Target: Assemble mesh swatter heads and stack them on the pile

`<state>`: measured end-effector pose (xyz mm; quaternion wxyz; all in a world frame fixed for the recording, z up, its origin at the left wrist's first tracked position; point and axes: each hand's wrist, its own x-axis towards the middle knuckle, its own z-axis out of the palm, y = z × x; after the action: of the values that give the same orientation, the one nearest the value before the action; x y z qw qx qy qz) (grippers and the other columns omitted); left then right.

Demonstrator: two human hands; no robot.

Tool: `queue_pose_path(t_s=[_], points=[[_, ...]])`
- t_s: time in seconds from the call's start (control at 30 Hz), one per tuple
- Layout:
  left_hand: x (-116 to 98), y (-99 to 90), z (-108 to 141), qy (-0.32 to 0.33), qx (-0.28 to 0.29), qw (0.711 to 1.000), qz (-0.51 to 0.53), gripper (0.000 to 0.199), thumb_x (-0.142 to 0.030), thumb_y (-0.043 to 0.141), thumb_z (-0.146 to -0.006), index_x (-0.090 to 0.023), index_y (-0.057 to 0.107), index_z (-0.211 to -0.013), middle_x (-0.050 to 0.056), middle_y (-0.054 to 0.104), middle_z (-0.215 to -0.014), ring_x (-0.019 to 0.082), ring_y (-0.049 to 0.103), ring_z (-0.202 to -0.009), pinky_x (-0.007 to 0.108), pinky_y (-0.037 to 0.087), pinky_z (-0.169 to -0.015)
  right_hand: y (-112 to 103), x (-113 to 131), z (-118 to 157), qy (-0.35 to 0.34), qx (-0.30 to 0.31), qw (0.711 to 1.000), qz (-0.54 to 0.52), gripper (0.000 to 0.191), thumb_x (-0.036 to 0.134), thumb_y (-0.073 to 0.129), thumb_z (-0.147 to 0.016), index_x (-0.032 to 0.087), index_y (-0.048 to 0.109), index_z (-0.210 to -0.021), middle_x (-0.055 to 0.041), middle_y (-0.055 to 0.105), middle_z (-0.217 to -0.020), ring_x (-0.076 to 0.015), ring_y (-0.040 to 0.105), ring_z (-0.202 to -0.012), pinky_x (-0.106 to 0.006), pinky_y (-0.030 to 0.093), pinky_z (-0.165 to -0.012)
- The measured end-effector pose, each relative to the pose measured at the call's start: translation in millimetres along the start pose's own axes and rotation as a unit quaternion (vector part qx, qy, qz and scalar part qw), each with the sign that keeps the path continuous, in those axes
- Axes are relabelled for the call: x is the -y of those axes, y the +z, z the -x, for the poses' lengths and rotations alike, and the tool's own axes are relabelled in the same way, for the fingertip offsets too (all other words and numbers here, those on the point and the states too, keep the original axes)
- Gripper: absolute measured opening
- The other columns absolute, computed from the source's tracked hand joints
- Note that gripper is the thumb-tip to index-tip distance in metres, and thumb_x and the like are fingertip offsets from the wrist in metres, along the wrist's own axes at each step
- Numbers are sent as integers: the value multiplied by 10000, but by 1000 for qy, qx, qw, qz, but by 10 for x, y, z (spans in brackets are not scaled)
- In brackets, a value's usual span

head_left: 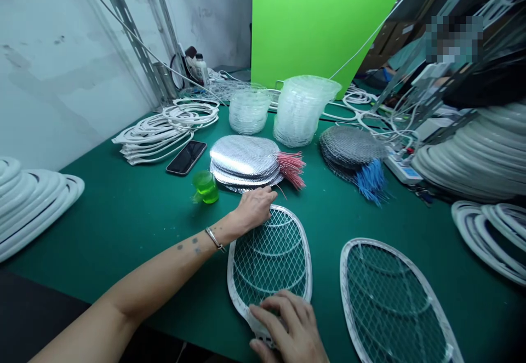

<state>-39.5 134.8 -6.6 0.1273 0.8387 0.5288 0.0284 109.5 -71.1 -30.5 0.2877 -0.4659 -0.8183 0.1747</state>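
A white oval frame with mesh (269, 264) lies on the green table in front of me. My left hand (257, 208) reaches over its top edge, fingers closed together; a thin red wire end shows by the fingertips, and what they grip is too small to name. My right hand (287, 327) is at the narrow lower end of the frame, fingers curved and apart, holding nothing visible. Just beyond is a stack of silver mesh sheets (246, 157) with red wires (292, 168). A second meshed frame (396, 302) lies to the right.
Dark mesh sheets (349, 146) with blue wires, clear stacked rings (302, 111), a phone (186, 158) and green tape (206, 187) stand beyond. White frames are piled left (33, 204) and right (476, 154). A power strip (405, 171) lies at right.
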Motion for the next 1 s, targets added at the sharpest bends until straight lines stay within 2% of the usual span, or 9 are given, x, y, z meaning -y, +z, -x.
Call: queue_pose_path(t_s=[0.07, 0.13, 0.2, 0.3, 0.37, 0.57, 0.73, 0.9, 1.0], points=[[29, -18, 9, -14, 5, 1000, 6, 111, -124, 526, -817, -199, 589, -872, 52, 632, -992, 219, 624, -896, 292, 463, -718, -197, -71, -261, 85, -2, 996, -40, 249, 452, 600, -876, 280, 620, -1055, -31, 675, -948, -196, 651, -849, -275, 532, -666], [61, -38, 15, -34, 7, 999, 13, 72, -187, 530, -859, -193, 584, -905, 64, 641, -983, 230, 631, -891, 308, 473, -733, -339, -197, -664, 222, 9, 973, -68, 239, 471, 536, -906, 249, 607, -957, -35, 675, -895, -171, 642, -754, -251, 502, -578], [78, -54, 19, -49, 6, 999, 16, 96, -234, 544, -875, -179, 575, -948, 87, 646, -981, 252, 634, -907, 329, 479, -744, -378, -367, -1121, 303, 46, 951, -30, 213, 451, 560, -881, 240, 587, -882, -20, 680, -864, -173, 632, -747, -265, 467, -599], [71, -62, 23, -51, 3, 999, 18, 97, -216, 554, -871, -176, 573, -958, 98, 647, -992, 262, 640, -916, 337, 479, -755, -285, -627, -1656, 347, 63, 936, 16, 166, 394, 612, -822, 231, 596, -798, -29, 686, -828, -216, 631, -793, -294, 414, -617], [63, -52, 23, -45, 1, 999, 21, 87, -181, 547, -863, -187, 577, -944, 88, 649, -999, 252, 644, -913, 326, 475, -757, -204, -760, -1828, 366, 78, 927, 31, 172, 397, 653, -773, 231, 610, -755, -35, 684, -794, -233, 631, -795, -301, 393, -612], [103, 44, -1, -35, -5, 998, 43, 117, -147, 546, -834, -211, 578, -926, 54, 656, -985, 241, 655, -844, 310, 461, -708, -138, -981, -1915, 412, 140, 900, 26, 228, 438, 716, -685, 236, 613, -656, -8, 669, -693, -186, 611, -667, -275, 373, -555], [136, 115, 4, -34, -26, 997, 67, 116, -122, 550, -820, -217, 580, -880, 31, 660, -927, 213, 647, -794, 284, 444, -674, -113, -1036, -1987, 412, 153, 898, 32, 234, 402, 744, -660, 223, 603, -608, -7, 655, -663, -169, 589, -632, -266, 370, -547], [140, 43, 46, -25, -67, 992, 104, 20, -189, 595, -854, -196, 605, -838, 29, 655, -883, 190, 629, -791, 268, 448, -671, -215, -851, -1936, 376, 111, 918, 64, 255, 454, 749, -677, 224, 639, -661, -34, 671, -696, -208, 615, -687, -285, 368, -574], [95, -66, 259, -20, -105, 986, 131, 90, -252, 575, -911, -177, 607, -949, 48, 642, -982, 165, 612, -841, 260, 461, -730, -375, -664, -1612, 350, 51, 932, 78, 336, 564, 650, -771, 237, 655, -849, -33, 687, -779, -217, 626, -745, -283, 366, -592]])
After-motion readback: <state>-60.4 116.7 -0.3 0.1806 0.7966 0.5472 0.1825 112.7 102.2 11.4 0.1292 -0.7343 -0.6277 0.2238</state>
